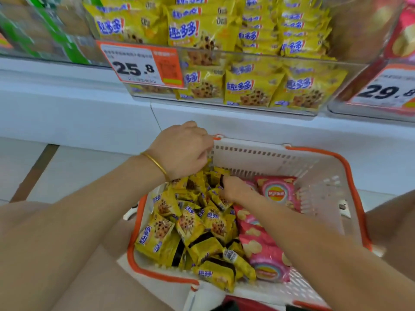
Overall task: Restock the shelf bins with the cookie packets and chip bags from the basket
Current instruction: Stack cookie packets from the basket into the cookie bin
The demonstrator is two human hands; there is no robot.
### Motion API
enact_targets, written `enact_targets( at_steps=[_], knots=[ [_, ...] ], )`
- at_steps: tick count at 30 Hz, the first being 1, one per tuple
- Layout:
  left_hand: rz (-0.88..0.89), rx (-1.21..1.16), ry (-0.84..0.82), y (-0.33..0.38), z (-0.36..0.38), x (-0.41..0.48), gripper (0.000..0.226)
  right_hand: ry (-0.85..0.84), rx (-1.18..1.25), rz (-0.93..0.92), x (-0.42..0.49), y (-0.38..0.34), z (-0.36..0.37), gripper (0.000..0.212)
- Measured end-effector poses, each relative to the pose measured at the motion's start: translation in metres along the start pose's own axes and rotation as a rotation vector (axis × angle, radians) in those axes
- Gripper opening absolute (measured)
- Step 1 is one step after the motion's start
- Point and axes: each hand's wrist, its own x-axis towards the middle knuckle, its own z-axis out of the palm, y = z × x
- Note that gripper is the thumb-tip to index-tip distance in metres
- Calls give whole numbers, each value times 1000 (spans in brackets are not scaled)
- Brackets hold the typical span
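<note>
Yellow cookie packets (190, 223): left hand (182, 151) seemingly pinches some, right hand (238, 189) touching.

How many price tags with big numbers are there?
2. The 25.8 tag hangs on the front of the yellow cookie bin; the 29.8 tag is on the next bin at the right edge. An orange scrap far left may be a third.
</note>
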Motion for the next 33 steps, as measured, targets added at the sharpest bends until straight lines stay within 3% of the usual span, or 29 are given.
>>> enact_targets(
  at_steps=[3,8,13,18,20,23,27,30,33],
  knots=[
    [-2,6,14,-3,6,5,68,-93,61,203,13,8,31,60],
    [-62,-10,-63,0,7,11,32,88,-31,196,12,8,38,54],
    [-163,-52,-214,7,17,18,25,83,271,-70,-23,16,-18,82],
    [-402,-443,-366,31,10,29,53,149,263,-321,-81,5,-87,78],
    [-449,-550,-301,39,-2,29,51,148,289,-342,-101,0,-109,73],
    [-438,-678,-223,41,-29,24,41,130,416,-404,-129,-3,-141,44],
    [-349,-827,-59,47,-96,23,43,254,491,-466,-175,-21,-203,22],
    [-350,-846,276,43,-142,32,31,438,509,-447,-206,-40,-253,20],
    [-353,-619,689,23,-165,51,18,715,418,-388,-206,-53,-294,24]
  ],
)
